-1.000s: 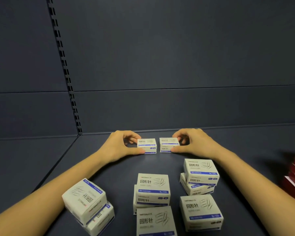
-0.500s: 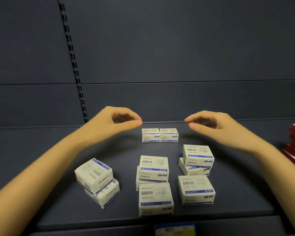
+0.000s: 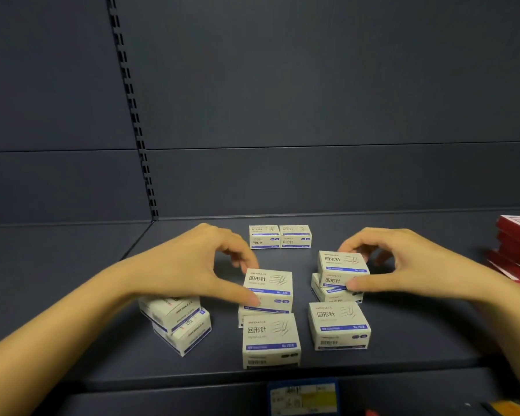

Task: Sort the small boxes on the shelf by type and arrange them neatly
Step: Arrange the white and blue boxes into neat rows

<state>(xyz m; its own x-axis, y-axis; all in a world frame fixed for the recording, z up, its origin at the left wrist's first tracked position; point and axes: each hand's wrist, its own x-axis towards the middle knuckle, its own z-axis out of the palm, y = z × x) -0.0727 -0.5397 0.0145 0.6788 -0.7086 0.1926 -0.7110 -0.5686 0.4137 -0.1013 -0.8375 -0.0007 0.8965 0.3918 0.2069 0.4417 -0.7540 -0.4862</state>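
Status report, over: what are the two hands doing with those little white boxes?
Left hand pinching middle stack's top box. Right hand gripping right stack's top box. Back pair side by side. Red stack far right, apart.

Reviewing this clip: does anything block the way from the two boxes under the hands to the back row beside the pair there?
Nothing visible does. The left hand holds the middle stack's top box, the right hand the right stack's top box; only bare shelf lies between them and the back pair.
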